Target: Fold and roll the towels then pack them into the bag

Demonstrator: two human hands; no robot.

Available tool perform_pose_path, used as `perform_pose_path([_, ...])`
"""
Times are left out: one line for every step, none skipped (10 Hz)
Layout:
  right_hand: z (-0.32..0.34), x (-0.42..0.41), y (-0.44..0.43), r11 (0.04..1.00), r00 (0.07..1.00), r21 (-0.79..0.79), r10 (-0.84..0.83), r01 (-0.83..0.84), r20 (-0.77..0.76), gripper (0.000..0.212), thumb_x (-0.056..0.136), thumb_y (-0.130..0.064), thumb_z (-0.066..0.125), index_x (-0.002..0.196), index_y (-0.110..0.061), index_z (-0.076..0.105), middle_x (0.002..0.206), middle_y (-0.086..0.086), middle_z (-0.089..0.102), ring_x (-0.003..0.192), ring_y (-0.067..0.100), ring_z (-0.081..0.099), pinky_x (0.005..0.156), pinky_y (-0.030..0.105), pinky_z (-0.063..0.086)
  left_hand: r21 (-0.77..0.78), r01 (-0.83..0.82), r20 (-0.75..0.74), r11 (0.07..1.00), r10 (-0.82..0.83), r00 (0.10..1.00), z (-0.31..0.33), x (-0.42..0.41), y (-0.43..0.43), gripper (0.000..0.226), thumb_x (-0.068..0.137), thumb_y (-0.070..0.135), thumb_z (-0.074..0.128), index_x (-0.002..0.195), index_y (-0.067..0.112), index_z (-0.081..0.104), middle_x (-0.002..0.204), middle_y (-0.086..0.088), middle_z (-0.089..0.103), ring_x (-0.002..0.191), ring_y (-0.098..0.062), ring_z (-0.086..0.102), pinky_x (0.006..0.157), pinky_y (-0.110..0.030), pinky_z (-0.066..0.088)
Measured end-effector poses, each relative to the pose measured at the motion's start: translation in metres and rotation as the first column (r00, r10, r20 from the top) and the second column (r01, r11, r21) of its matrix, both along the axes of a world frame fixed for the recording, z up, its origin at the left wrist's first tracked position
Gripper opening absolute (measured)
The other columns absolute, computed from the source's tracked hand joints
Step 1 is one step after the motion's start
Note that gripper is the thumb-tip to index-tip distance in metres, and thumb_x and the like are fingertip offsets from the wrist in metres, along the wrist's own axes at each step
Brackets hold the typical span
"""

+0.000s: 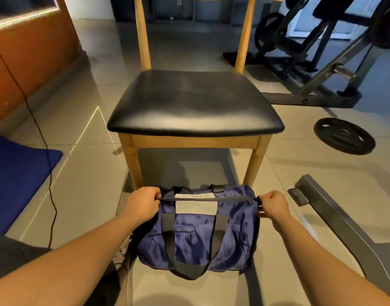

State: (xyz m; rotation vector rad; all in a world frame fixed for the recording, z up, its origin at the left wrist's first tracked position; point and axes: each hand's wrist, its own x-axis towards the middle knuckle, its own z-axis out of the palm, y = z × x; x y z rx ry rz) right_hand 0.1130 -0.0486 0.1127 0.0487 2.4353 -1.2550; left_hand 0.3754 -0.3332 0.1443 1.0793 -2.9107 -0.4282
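Observation:
A navy blue duffel bag (198, 235) with black handles and a white label lies on the floor in front of the chair. My left hand (143, 204) pinches the left end of the bag's top zipper line. My right hand (273, 205) grips the right end, by a black tab. The zipper line is stretched straight between both hands and looks closed. No towel shows outside the bag; its inside is hidden.
A wooden chair (196, 102) with a black seat stands just behind the bag. A blue cushion (17, 184) and a black cable (50, 195) lie at left. A weight plate (344, 135), gym machine (322, 51) and grey metal bar (344, 228) are at right.

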Motion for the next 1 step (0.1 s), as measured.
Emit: perform_pose_path([0.0308, 0.0122, 0.0015, 0.995, 0.991, 0.046, 0.081, -0.086, 0.102, 0.008, 0.085, -0.003, 0.061, 0.085, 0.004, 0.058, 0.089, 0.031, 0.070, 0.076, 0.045, 0.072, 0.065, 0.064, 0.059, 0.170, -0.026, 0.087, 0.985, 0.012, 0.996, 0.0250, -0.0074, -0.0026, 0.010, 0.090, 0.024, 0.067, 0.080, 0.025, 0.066, 0.085, 0.007, 0.069, 0.081, -0.017, 0.064, 0.069, -0.031, 0.048])
